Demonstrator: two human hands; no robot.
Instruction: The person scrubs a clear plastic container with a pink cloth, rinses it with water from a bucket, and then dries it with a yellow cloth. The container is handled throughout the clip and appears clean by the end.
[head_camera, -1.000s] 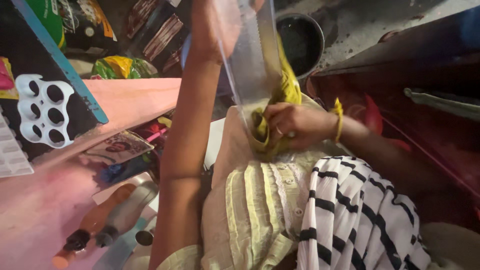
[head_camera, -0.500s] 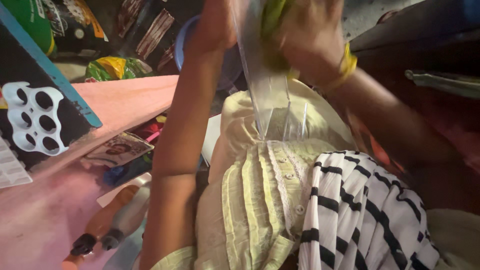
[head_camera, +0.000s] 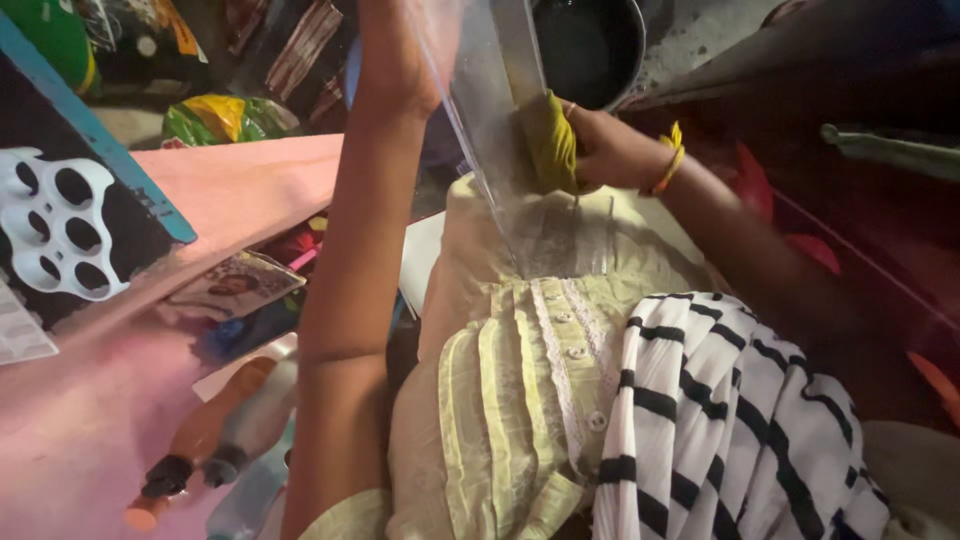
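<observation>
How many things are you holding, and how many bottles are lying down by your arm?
Clear plastic container, held by the left hand: 1
Yellow cloth, held by the right hand: 1
Bottles lying on the pink surface: 2
Total: 4

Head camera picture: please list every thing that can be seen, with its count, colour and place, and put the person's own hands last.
clear plastic container: 1, transparent, top centre, held up over the lap
cloth: 1, yellow-green, pressed on the container's side
dark bowl: 1, black inside, top centre behind the container
white ring holder: 1, white with round holes, left edge
pink surface: 1, pink, left side
bottles: 2, one orange and one clear, dark caps, lower left
striped cloth: 1, white with black stripes, lower right on the lap
left hand: 1, top centre, holds the container
right hand: 1, right of the container, holds the cloth; yellow-orange bangle at the wrist
</observation>
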